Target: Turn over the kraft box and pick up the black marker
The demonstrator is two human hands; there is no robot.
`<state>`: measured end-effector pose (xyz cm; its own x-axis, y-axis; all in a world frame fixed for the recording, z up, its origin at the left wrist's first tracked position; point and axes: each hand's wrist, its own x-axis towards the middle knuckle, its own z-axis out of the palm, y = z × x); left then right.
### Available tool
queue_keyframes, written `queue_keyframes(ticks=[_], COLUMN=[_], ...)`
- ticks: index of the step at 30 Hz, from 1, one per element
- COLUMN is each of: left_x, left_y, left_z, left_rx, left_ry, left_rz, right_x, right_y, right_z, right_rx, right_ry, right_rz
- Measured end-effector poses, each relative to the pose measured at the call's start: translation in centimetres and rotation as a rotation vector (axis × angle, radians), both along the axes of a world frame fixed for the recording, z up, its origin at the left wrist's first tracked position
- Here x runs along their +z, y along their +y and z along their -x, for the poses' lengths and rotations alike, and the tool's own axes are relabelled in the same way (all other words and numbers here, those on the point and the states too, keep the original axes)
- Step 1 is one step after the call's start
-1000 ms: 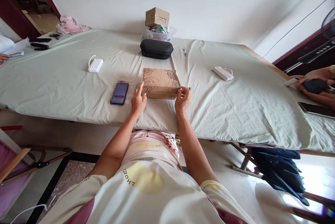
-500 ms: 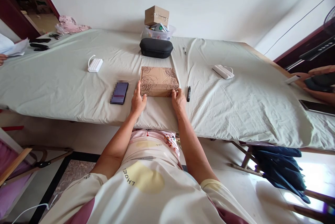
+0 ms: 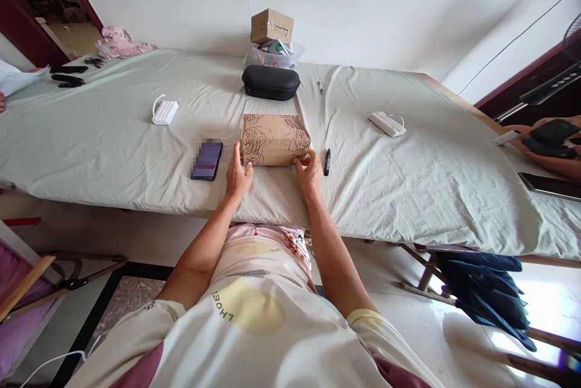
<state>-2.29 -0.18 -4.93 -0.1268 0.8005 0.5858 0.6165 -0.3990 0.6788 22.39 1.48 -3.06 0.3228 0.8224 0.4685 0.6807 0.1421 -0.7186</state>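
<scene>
A brown cardboard box (image 3: pixel 274 137) covered with black scribbled drawings rests on the pale green sheet of the table (image 3: pixel 113 146). My left hand (image 3: pixel 238 173) grips its near left corner, thumb up the side. At the near right corner my right hand (image 3: pixel 308 172) holds the bottom edge with curled fingers. The near edge of the box looks slightly raised. A black marker pen (image 3: pixel 327 161) lies on the sheet just right of my right hand. A dark phone (image 3: pixel 207 160) lies left of my left hand.
Behind the box sit a black oval case (image 3: pixel 270 82), a clear tub (image 3: pixel 275 59) with a small carton (image 3: pixel 272 26) on top, and two white gadgets (image 3: pixel 164 112) (image 3: pixel 387 124). Another person's hands (image 3: pixel 549 143) hold a dark object at the right edge, near a phone (image 3: pixel 549 187).
My right hand has put the black marker down on the sheet and come onto the box's near right corner. The box has been pushed slightly away and tipped a little.
</scene>
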Motion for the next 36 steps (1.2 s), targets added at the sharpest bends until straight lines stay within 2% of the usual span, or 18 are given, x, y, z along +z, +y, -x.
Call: queue_keyframes(ticks=[3,5,11,15,18,23,29,33,36], left_x=[0.3,0.9,3.6,5.4,6.1,6.1,6.1,6.5,6.7], left_y=[-0.2,-0.5,-1.4,-2.0,-2.3,-2.1,-2.4,-3.4,-3.6], left_z=[-0.2,-0.4,-0.5,-0.7,-0.7,-0.6,-1.3,-2.8,-3.8], left_rx=[0.089,0.097,0.141,0.168,0.144,0.091,0.143,0.053,0.019], left_ry=[-0.069,-0.091,-0.142,-0.137,-0.133,-0.058,0.133,0.267,0.313], left_rz=[-0.060,-0.104,-0.210,-0.251,-0.259,-0.236,-0.142,-0.027,0.010], right_x=[0.2,0.4,0.7,0.7,0.9,1.5,2.0,2.8,3.6], right_y=[0.0,-0.1,-0.4,-0.7,-1.1,-1.4,-1.3,-1.8,-2.4], right_z=[-0.1,-0.1,-0.2,-0.1,-0.1,0.0,0.3,0.7,1.6], right_rx=[-0.005,-0.010,0.008,0.022,0.072,0.075,-0.012,-0.090,-0.137], right_ry=[0.041,0.068,0.168,0.218,0.231,0.106,0.015,-0.143,-0.275], right_rz=[-0.129,-0.217,-0.470,-0.574,-0.632,-0.588,-0.469,-0.336,-0.292])
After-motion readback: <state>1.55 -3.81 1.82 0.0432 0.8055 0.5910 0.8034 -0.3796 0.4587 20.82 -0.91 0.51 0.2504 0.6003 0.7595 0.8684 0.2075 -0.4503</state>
